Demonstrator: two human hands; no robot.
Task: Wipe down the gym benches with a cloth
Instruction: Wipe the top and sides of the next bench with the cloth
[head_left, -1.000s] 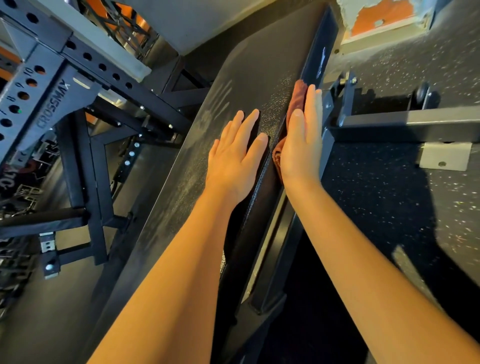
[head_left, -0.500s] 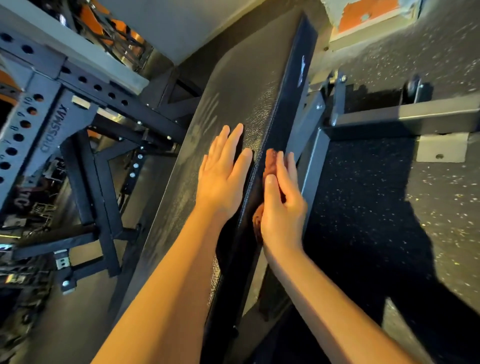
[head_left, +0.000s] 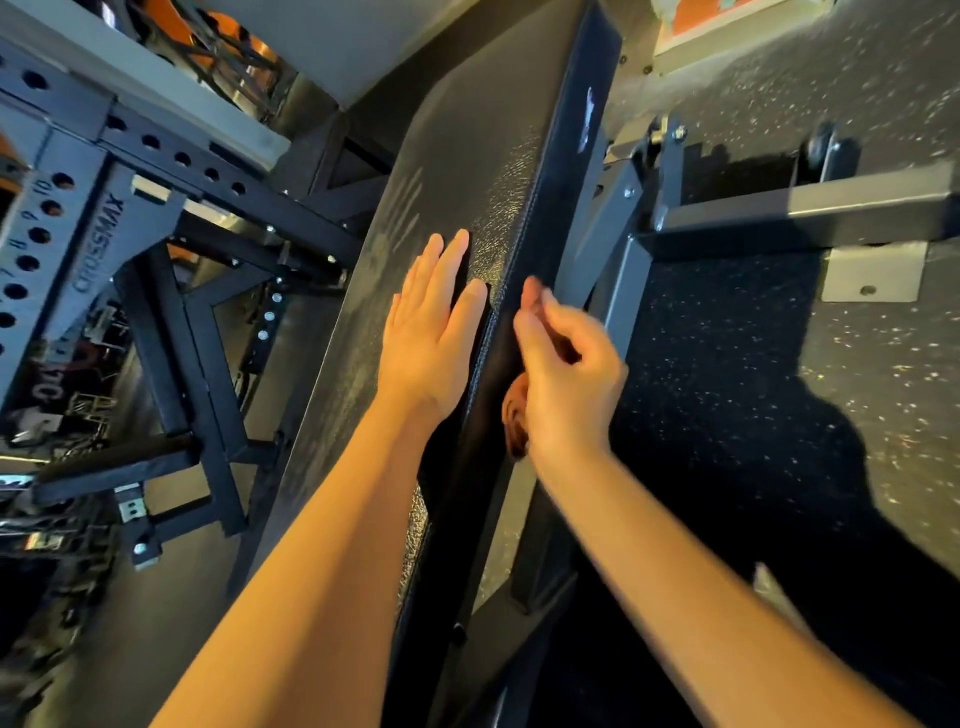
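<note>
At the far left of the frame stands a grey steel rack (head_left: 67, 249) with rows of round holes and the word CROSSMAX down one upright. Dark beams (head_left: 208, 395) cross below and beside it.

The bench (head_left: 467, 156) runs through the middle of the frame, from the lower centre to the top right. Its black padded top is grained and shows faint pale streaks (head_left: 402, 208) above the fingers of the left hand. The left hand (head_left: 431, 338) lies flat on that top, just left of the bench's right edge. Its fingers are straight and close together, the thumb alongside, and nothing is in it.

Just right of it, over the edge, the right hand (head_left: 569, 374) is against the bench's dark side face. It is blurred, but its fingers are plainly curled. The reddish-brown cloth (head_left: 516, 421) is bunched under the heel of this hand, between the palm and the side of the bench, and only a small fold of it shows near the wrist. Both bare forearms reach up from the bottom of the frame.

Further right, a grey steel bar (head_left: 805, 208) of the bench frame runs out to the right edge, with a small flat metal plate (head_left: 872, 270) below it. Under these lies a black speckled floor (head_left: 753, 364), with a dark shadow (head_left: 857, 493) across its lower right part.
</note>
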